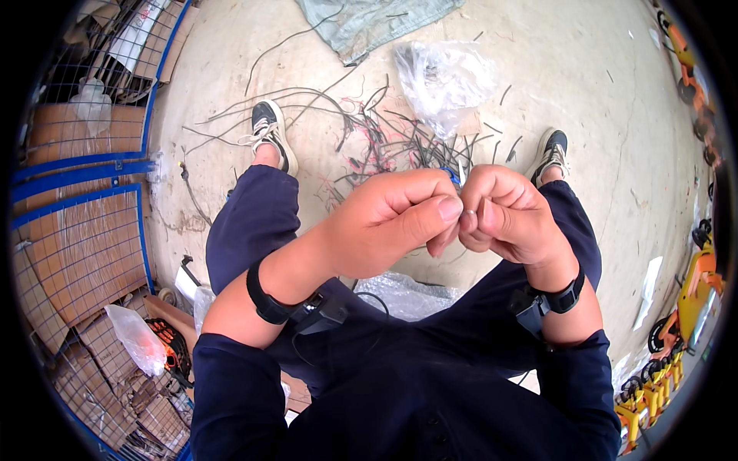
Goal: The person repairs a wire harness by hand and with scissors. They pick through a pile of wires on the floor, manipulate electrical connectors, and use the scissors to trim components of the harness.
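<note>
My left hand [396,223] and my right hand [511,215] meet in front of me, above the floor between my knees. Both are closed, with thumbs pressed against curled fingers. A tiny pale bit shows at the right fingertips, too small to name; whatever the left fingers pinch is hidden. Just beyond the knuckles a blue thing [449,175] peeks out beside a thin pale strip; I cannot tell whether it is held or lies below. Past the hands, a loose heap of short black cable pieces [400,146] and thin red wires spreads over the floor.
A clear plastic bag [446,84] lies behind the cables, near a grey-green sheet [369,23]. Clear plastic wrap [407,296] rests between my legs. Blue mesh cages [81,253] with cardboard stand at left. Yellow and orange equipment [696,284] lines the right edge.
</note>
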`<act>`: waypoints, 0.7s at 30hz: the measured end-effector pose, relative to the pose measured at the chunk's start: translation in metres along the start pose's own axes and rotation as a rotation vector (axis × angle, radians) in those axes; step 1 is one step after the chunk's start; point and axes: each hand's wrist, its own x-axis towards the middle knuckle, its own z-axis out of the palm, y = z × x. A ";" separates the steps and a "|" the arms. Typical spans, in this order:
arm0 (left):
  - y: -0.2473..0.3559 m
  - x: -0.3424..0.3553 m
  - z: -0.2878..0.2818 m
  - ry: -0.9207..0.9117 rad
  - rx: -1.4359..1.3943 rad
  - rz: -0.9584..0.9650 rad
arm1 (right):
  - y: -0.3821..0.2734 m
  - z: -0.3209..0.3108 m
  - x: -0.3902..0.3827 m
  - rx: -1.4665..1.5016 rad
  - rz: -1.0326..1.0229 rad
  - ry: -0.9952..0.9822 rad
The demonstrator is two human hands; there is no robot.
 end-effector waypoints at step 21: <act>0.002 -0.002 0.003 -0.093 -0.103 0.022 | -0.013 0.011 -0.006 -0.063 0.068 -0.008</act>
